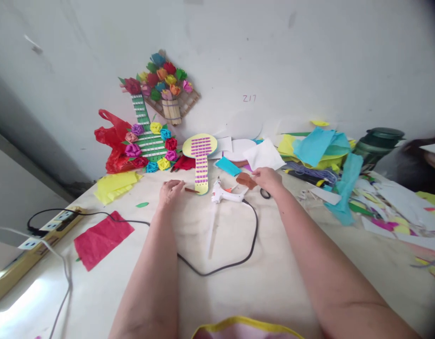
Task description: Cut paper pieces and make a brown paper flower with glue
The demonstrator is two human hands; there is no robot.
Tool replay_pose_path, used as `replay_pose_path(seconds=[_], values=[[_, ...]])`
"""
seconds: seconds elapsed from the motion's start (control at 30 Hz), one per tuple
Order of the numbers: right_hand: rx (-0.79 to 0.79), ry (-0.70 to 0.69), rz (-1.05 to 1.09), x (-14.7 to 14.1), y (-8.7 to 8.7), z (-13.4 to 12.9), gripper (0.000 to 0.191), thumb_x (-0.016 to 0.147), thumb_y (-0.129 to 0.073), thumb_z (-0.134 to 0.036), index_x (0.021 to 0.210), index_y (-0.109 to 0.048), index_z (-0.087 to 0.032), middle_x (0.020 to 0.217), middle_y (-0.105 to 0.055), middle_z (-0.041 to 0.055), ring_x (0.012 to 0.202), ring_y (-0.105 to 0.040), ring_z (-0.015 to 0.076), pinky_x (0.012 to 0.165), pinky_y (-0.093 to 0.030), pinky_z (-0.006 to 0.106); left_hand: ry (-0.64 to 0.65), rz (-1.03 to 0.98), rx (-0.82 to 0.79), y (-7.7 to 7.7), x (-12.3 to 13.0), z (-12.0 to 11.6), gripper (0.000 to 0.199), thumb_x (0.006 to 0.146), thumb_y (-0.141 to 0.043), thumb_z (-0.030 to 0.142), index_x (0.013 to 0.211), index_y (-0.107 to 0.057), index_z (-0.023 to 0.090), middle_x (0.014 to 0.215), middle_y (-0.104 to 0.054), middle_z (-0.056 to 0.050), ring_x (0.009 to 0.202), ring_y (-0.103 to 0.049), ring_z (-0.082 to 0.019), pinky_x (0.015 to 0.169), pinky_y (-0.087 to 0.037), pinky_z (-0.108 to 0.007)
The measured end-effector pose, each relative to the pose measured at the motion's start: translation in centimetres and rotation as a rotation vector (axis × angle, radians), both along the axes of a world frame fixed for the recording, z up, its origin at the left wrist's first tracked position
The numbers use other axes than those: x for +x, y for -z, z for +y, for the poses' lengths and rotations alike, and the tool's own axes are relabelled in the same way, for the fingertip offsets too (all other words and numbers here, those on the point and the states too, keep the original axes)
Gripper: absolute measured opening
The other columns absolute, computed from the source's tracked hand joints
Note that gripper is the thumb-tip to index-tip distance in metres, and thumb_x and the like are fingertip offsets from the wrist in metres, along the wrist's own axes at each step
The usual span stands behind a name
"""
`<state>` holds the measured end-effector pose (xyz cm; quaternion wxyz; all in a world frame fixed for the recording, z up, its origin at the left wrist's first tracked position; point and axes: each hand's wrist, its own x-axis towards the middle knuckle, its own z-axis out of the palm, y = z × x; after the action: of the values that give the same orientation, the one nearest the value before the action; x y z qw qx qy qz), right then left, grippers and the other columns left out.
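Observation:
My left hand [171, 192] rests on the table with its fingers loosely spread, beside a thin brown strip [192, 190]. That strip meets the lower end of a pale yellow guitar-shaped cutout [201, 162] banded with purple strips. Farther right, the fingertips of my right hand [268, 180] pinch the edge of a piece of brown paper [246, 180]. A white hot glue gun [227, 195] lies between my hands, a clear glue stick [210, 230] trailing behind it. Close to my right wrist is a black ring [265, 193], its kind unclear.
A green cutout with paper roses [151, 143] and a flower basket decoration [171, 110] stand at the wall. The glue gun's black cord [254, 240] loops across the table. Left lie red crepe paper [104, 239] and a power strip [58, 226]; right, paper scraps [397, 212] and a dark bottle [378, 146].

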<state>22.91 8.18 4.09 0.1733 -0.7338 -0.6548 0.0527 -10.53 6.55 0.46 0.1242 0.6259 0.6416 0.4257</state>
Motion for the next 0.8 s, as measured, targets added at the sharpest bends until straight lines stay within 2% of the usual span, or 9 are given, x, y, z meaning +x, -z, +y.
replay_pose_path(seconds=[0.13, 0.23, 0.33, 0.43, 0.53, 0.67, 0.73, 0.8], values=[[-0.046, -0.095, -0.098, -0.4, 0.8, 0.3, 0.04, 0.072, -0.052, -0.032, 0.111, -0.059, -0.027, 0.113, -0.062, 0.0044, 0.098, -0.057, 0.0224, 0.074, -0.04, 0.03, -0.05, -0.073, 0.126, -0.2, -0.4, -0.1, 0.039, 0.076, -0.04, 0.047, 0.062, -0.064, 0.02, 0.084, -0.068, -0.005, 0.098, -0.052, -0.022, 0.09, -0.036, -0.032], [-0.043, -0.123, -0.178, -0.9, 1.4, 0.4, 0.035, 0.075, -0.051, -0.038, 0.106, -0.061, -0.025, 0.104, -0.065, 0.0078, 0.094, -0.058, 0.0231, 0.074, -0.039, 0.031, -0.058, -0.116, 0.164, -0.3, -0.2, -0.3, 0.036, 0.077, -0.041, 0.046, 0.061, -0.062, 0.02, 0.088, -0.068, -0.005, 0.096, -0.053, -0.021, 0.089, -0.036, -0.032], [0.021, -0.099, -0.199, -1.2, 2.0, 0.3, 0.027, 0.079, -0.048, -0.031, 0.098, -0.066, -0.025, 0.098, -0.067, 0.0087, 0.092, -0.059, 0.0227, 0.073, -0.038, 0.031, -0.015, -0.106, 0.19, -0.6, 0.8, -0.3, 0.033, 0.076, -0.046, 0.044, 0.059, -0.059, 0.019, 0.097, -0.066, -0.005, 0.099, -0.052, -0.02, 0.091, -0.034, -0.032], [0.079, -0.056, -0.157, -1.2, 2.4, 0.2, 0.027, 0.082, -0.044, -0.027, 0.093, -0.069, -0.025, 0.098, -0.067, 0.0095, 0.089, -0.06, 0.0225, 0.072, -0.038, 0.032, 0.048, -0.089, 0.195, -1.0, 2.1, -0.4, 0.028, 0.077, -0.048, 0.043, 0.072, -0.064, 0.02, 0.098, -0.066, -0.004, 0.103, -0.052, -0.02, 0.091, -0.035, -0.031], [0.118, 0.006, -0.119, -0.9, 2.7, 0.2, 0.027, 0.083, -0.044, -0.028, 0.091, -0.069, -0.023, 0.094, -0.067, 0.0113, 0.083, -0.061, 0.0219, 0.067, -0.038, 0.031, 0.092, -0.095, 0.151, -1.3, 3.0, -0.4, 0.033, 0.079, -0.045, 0.044, 0.085, -0.067, 0.02, 0.101, -0.066, -0.004, 0.105, -0.052, -0.02, 0.093, -0.033, -0.03], [0.239, 0.039, -0.113, -0.6, 2.7, 0.3, 0.029, 0.083, -0.042, -0.027, 0.09, -0.069, -0.02, 0.092, -0.067, 0.0103, 0.08, -0.06, 0.0195, 0.063, -0.036, 0.027, 0.058, -0.086, 0.107, -1.4, 3.0, -0.6, 0.041, 0.084, -0.037, 0.044, 0.106, -0.063, 0.021, 0.088, -0.07, -0.005, 0.106, -0.053, -0.02, 0.098, -0.025, -0.035], [0.325, 0.058, -0.08, -0.6, 2.5, 0.2, 0.029, 0.083, -0.041, -0.027, 0.091, -0.068, -0.02, 0.093, -0.066, 0.0093, 0.08, -0.059, 0.0189, 0.062, -0.035, 0.026, 0.02, -0.082, 0.123, -1.2, 2.7, -0.6, 0.044, 0.082, -0.04, 0.042, 0.116, -0.057, 0.02, 0.077, -0.07, -0.004, 0.099, -0.056, -0.02, 0.096, -0.029, -0.036], [0.401, 0.08, -0.027, -0.7, 2.1, 0.1, 0.029, 0.082, -0.041, -0.027, 0.091, -0.067, -0.019, 0.092, -0.067, 0.0086, 0.08, -0.059, 0.0189, 0.062, -0.034, 0.026, -0.022, -0.066, 0.133, -0.9, 2.4, -0.4, 0.046, 0.077, -0.049, 0.04, 0.116, -0.056, 0.018, 0.069, -0.067, -0.004, 0.085, -0.06, -0.02, 0.088, -0.036, -0.034]])
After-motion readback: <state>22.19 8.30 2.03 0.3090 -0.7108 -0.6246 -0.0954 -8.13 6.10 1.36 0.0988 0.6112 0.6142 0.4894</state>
